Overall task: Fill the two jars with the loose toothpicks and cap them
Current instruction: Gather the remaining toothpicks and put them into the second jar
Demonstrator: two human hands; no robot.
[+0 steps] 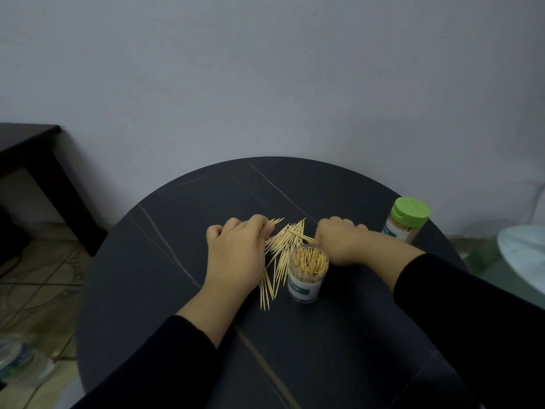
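Note:
A pile of loose toothpicks (283, 246) lies spread on the round dark table (165, 276). An uncapped clear jar (308, 273), packed with upright toothpicks, stands just right of the pile. A second jar (405, 221) with a green cap on it stands at the table's right edge. My left hand (236, 249) sits at the pile's left side, fingers curled and pinching a few toothpicks at the top. My right hand (339, 240) sits behind the open jar, fingers curled against the pile's right edge; whether it holds any toothpicks is hidden.
A dark low table (26, 152) stands at the left by the wall. Cables and a plastic item (20, 358) lie on the tiled floor at lower left. A pale round object (522, 255) sits to the right of the table.

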